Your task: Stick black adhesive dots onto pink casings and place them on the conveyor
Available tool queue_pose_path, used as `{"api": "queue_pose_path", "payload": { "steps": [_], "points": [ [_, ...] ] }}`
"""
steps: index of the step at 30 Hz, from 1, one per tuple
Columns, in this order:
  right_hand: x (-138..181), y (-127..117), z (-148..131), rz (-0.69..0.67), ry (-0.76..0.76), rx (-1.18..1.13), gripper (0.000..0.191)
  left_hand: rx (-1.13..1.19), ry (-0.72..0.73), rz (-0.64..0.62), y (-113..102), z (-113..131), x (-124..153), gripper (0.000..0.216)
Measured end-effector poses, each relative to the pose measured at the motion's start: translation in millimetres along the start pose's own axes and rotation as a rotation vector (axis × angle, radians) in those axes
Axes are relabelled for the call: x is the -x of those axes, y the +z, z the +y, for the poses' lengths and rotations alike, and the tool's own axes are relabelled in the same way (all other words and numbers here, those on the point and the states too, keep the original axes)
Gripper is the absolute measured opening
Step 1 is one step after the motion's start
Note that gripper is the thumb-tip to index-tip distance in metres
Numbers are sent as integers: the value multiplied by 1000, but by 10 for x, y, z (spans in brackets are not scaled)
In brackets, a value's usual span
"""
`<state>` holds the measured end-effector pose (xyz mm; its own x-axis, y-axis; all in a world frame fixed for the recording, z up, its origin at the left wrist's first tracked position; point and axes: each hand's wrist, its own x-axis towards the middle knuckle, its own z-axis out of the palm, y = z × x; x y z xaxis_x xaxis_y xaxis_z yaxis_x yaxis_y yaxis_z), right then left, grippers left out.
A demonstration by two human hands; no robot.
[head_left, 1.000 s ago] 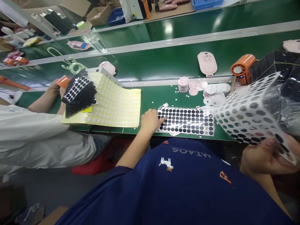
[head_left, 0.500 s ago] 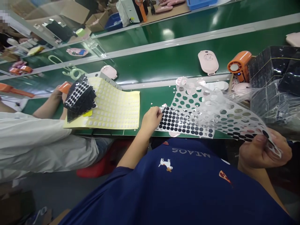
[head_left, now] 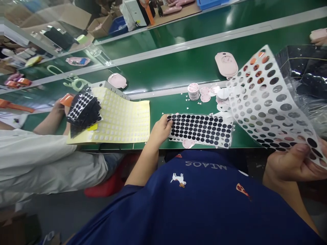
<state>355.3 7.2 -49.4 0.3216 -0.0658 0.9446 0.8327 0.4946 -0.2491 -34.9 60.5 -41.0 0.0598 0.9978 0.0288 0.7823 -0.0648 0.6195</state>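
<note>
1. A green conveyor belt (head_left: 163, 105) runs across the view, with a grey rail along its far side and a second green belt beyond. Its near edge lies just beyond the person's navy T-shirt (head_left: 178, 204), which bears the word "MIAOS", upside down from this view, above a small dog print and a pizza-slice print. No other writing can be read.
2. To the left, a co-worker's white sleeve (head_left: 38, 160) reaches over the belt, and that person's hand (head_left: 58, 105) holds an orange object (head_left: 66, 100).
3. A yellow sheet of white dots (head_left: 120, 115) lies beside that hand, with a stack of black-dot sheets (head_left: 83, 110) on its corner.
4. At right, the right hand (head_left: 293, 163) pinches a perforated white sheet (head_left: 263, 95) between thumb and fingers, lifting it clear of the belt, with some black dots left on its near corner.
5. The left hand (head_left: 160, 131) lies curled at the end of a sheet of black dots (head_left: 200, 129), touching it; whether it grips cannot be told. That sheet lies flat near the belt's front edge, with open green belt behind it.
6. Beyond it sit a small stack of pink discs (head_left: 193, 92) and a pink oval case (head_left: 226, 63).
</note>
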Motion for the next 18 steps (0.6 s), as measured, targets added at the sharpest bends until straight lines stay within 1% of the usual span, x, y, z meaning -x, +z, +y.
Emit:
{"api": "queue_pose_path", "payload": {
  "steps": [1,3,5,7,9,12,15,17,18],
  "points": [
    [-2,-5,1,4,-11,6,26,13,46,3,-5,4,5,15],
    [-1,-23,7,-6,-19,8,27,33,190,34,-7,14,22,19],
    [3,-49,11,-34,-16,17,28,29,364,96,6,15,47,20],
    [2,-69,8,-81,-23,41,28,14,487,155,33,-4,81,19],
    [-12,-70,0,-165,-18,55,28,11,550,194,69,-45,120,19],
    [-68,-19,-17,-284,-9,42,29,22,601,199,124,-136,179,19],
    [-149,77,-55,-309,-30,-12,30,14,640,210,161,-224,232,17],
    [-195,141,-102,-340,-54,-66,30,25,714,264,177,-258,265,18],
    [-210,171,-132,-377,-66,-99,31,32,759,301,183,-265,281,18]
  ]
}}
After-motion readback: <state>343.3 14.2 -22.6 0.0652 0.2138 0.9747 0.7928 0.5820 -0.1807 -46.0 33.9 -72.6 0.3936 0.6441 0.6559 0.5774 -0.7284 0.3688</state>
